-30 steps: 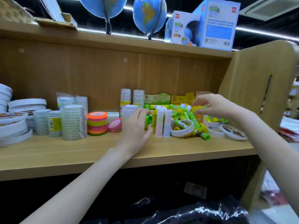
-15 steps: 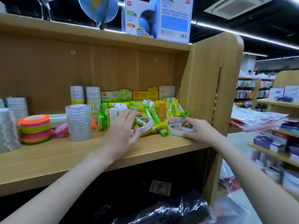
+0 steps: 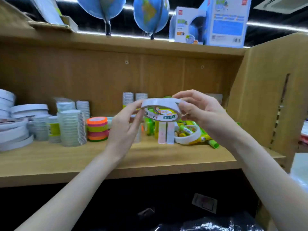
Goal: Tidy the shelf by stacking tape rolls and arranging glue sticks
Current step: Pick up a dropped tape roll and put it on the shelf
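I hold white tape rolls in the air above the shelf, apparently two, one partly behind the other. My left hand pinches their left edge and my right hand grips their right side. Below them another white tape roll lies on a heap of green and yellow glue sticks. Two pale glue sticks stand upright beside the heap. A stack of orange, pink and green tape stands left of my left hand.
Stacks of clear tape rolls and large white rolls fill the shelf's left part. The shelf's side panel rises on the right. Globes and blue boxes stand on the shelf above.
Both hands have lifted off the shelf and come together in the air, now holding the white tape rolls that the right hand touched at the shelf's right end. The camera swung back left.
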The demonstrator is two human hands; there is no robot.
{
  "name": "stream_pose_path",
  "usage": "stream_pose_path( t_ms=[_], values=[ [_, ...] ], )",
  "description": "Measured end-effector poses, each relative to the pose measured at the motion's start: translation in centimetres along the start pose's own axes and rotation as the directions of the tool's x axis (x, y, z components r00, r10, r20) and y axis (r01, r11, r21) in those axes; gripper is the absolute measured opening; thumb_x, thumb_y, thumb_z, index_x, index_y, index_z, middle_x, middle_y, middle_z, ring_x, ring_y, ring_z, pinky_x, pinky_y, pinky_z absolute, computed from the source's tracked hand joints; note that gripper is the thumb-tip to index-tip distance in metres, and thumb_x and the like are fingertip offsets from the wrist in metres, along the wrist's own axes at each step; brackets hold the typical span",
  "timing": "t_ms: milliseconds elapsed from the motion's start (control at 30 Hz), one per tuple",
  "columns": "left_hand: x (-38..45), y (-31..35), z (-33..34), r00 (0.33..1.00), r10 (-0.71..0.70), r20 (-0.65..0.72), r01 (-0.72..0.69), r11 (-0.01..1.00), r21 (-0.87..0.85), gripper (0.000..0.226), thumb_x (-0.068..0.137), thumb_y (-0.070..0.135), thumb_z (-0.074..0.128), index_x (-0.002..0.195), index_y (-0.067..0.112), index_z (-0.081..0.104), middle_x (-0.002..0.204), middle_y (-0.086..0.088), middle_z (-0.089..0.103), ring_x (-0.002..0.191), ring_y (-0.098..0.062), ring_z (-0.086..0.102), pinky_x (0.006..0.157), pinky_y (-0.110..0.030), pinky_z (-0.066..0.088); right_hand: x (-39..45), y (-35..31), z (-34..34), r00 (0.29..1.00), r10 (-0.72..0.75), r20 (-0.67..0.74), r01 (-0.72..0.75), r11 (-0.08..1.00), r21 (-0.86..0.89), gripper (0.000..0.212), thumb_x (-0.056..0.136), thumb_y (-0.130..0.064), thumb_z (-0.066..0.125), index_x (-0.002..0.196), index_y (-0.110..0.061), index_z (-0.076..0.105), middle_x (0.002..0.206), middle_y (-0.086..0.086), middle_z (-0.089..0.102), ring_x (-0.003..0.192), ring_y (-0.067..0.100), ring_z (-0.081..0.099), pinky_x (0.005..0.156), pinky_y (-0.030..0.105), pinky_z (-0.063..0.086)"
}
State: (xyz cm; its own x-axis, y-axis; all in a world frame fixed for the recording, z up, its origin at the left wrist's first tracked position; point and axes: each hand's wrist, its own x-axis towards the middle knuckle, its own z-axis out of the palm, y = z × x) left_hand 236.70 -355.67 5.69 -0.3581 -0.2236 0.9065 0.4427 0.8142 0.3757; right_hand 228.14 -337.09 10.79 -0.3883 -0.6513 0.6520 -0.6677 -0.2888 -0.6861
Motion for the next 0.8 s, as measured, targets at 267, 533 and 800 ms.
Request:
stream_pose_path(
  t_ms=[267, 533, 800],
  values=[
    [-3.3, -0.7, -19.6, 0.963, 0.029, -0.270, 0.075, 0.927, 0.368, 0.013, 0.090, 0.032, 0.051, 0.101, 0.027, 0.056, 0.089, 0.023, 0.056, 0.080, 0.015, 0.055, 0.068, -0.002, 0.039, 7.8, -4.1, 15.7, 0.969, -0.174, 0.177, 0.146, 0.976, 0.160, 0.017, 0.088, -0.001, 0.056, 0.086, -0.016, 0.064, 0.070, -0.011, 0.064, 0.066, 0.002, 0.055, 0.070, 0.019, 0.044],
    [-3.3, -4.8, -31.2, 0.974, 0.187, -0.124, 0.015, 0.496, 0.868, 0.017, 0.083, 0.006, 0.062, 0.099, 0.001, 0.066, 0.091, -0.010, 0.062, 0.087, -0.023, 0.053, 0.076, -0.025, 0.039, 14.8, -3.5, 27.8, 0.966, -0.242, 0.087, 0.244, 0.970, -0.012, 0.012, 0.081, -0.007, 0.066, 0.079, -0.019, 0.069, 0.073, -0.010, 0.063, 0.073, 0.006, 0.054, 0.071, 0.019, 0.041],
    [-2.5, -10.7, -32.3, 0.994, -0.075, 0.074, -0.046, 0.318, 0.947, 0.042, 0.062, -0.005, 0.079, 0.102, 0.003, 0.069, 0.086, -0.011, 0.068, 0.077, -0.032, 0.063, 0.057, -0.037, 0.054, 21.2, -0.9, 34.3, 0.947, -0.316, -0.057, 0.293, 0.923, -0.249, 0.014, 0.084, -0.004, 0.058, 0.085, -0.013, 0.070, 0.088, 0.003, 0.071, 0.094, 0.027, 0.056, 0.075, 0.007, 0.033]
  ],
)
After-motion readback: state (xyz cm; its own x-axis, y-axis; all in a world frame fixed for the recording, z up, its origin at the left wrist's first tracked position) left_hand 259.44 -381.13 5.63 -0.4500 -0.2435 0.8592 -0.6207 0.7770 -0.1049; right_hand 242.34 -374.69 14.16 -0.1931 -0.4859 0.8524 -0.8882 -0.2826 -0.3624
